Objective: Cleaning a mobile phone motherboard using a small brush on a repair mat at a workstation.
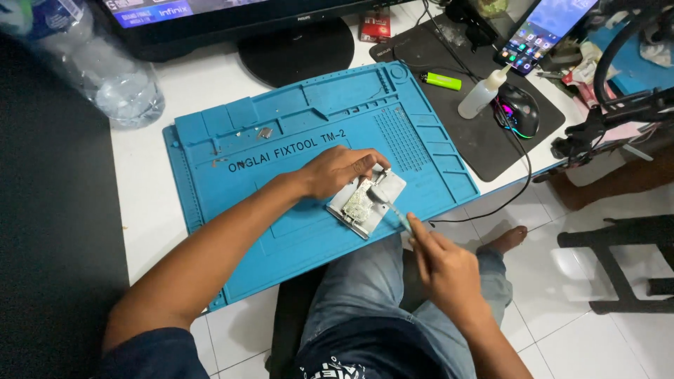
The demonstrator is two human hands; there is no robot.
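My left hand (337, 170) rests on a small metal holder plate (390, 189) that carries a circuit board (359, 202), pressing it down on the blue repair mat (281, 140). My right hand (444, 267) grips a thin brush-like tool (393, 209) whose tip touches the board. The board lies near the mat's front right part, above my lap.
A monitor base (295, 49), a clear water bottle (105, 70), a green lighter (441, 81), a small squeeze bottle (481, 95), a lit mouse (518, 111) on a dark pad (449, 49) and a phone (544, 31) stand on the white desk. A black stand (618, 112) is at right.
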